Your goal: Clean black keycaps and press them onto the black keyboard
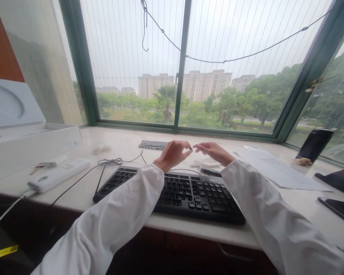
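Note:
My left hand (174,153) is raised above the black keyboard (206,212), its thumb and forefinger pinching a small dark piece (190,148). What kind of piece it is cannot be made out. Facing it from the right, my right hand (215,152) has its fingers stretched out and the fingertips close to the piece, with nothing visible in them. The main key area of the keyboard looks like bare sockets, while the number pad at its right carries keys. My left sleeve covers part of the keyboard. Behind my left hand lie rows of small dark grey keys (152,144).
A dark pen-like tool (210,172) lies behind the keyboard. White paper (278,168) and a phone (339,210) are to the right, with a dark upright object (314,144) by the window. At left are a white power strip (60,175), a cable (110,162) and a white box (37,151).

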`<control>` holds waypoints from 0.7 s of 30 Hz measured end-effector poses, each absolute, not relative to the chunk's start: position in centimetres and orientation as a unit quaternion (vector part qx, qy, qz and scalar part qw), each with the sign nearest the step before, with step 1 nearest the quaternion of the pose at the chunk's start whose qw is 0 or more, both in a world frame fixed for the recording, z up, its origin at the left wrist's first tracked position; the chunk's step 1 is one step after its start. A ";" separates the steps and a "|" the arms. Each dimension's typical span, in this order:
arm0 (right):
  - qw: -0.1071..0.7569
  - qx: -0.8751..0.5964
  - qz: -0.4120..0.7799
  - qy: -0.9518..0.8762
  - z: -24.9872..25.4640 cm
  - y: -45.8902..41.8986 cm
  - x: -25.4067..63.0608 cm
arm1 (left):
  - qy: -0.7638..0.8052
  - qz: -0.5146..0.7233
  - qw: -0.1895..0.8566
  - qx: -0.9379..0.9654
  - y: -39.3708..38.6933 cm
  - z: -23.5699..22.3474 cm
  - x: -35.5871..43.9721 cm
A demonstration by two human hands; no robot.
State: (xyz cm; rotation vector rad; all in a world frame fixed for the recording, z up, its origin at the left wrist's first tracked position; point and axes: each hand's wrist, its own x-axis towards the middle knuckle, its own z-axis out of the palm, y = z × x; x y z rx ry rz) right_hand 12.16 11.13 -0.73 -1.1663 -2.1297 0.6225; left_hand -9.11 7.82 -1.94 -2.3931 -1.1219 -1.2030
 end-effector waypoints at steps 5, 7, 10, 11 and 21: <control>0.238 -0.557 0.089 -0.791 -3.9 13.5 14.9 | -0.378 -0.407 0.097 -0.826 7.9 -2.2 -8.7; 0.194 -0.554 0.113 -0.802 -5.1 13.9 15.2 | -0.370 -0.407 0.087 -0.830 8.0 -2.4 -8.7; 0.208 -0.548 0.126 -0.800 -5.2 14.1 15.0 | -0.361 -0.411 0.076 -0.834 8.1 -2.6 -8.7; 0.233 -0.550 0.132 -0.791 -4.9 14.1 14.7 | -0.362 -0.415 0.074 -0.832 8.1 -2.6 -8.8; 0.415 -0.317 0.500 -0.690 -2.4 11.1 10.8 | -0.371 -0.444 0.111 -0.808 7.7 -2.2 -8.6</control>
